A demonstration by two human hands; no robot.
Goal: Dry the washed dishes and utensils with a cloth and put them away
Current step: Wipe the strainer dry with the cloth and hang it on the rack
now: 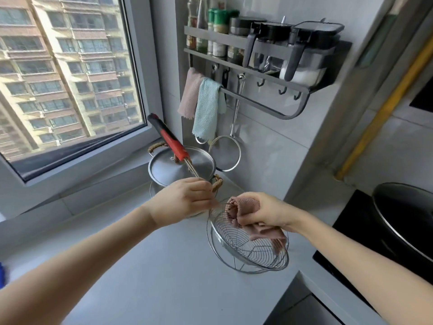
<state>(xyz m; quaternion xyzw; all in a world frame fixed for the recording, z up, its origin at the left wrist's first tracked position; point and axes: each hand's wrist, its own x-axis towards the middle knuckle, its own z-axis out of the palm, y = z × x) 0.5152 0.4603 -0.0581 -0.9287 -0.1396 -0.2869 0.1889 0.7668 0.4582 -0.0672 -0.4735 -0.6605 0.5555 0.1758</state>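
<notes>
A wire skimmer with a round steel basket (248, 252) and a red and black handle (168, 137) hangs tilted over the grey counter. My left hand (185, 200) grips its metal shaft just below the red handle. My right hand (262, 214) holds a bunched pink cloth (255, 228) against the basket's upper rim. Part of the cloth hangs down inside the basket.
A lidded steel pot (182, 167) with wrapped handles stands behind my hands. On the wall, a rack (269, 73) carries spice jars, two hanging cloths (203, 106) and a mesh strainer (225, 153). A black wok (405, 221) sits on the cooktop at right. A window fills the left.
</notes>
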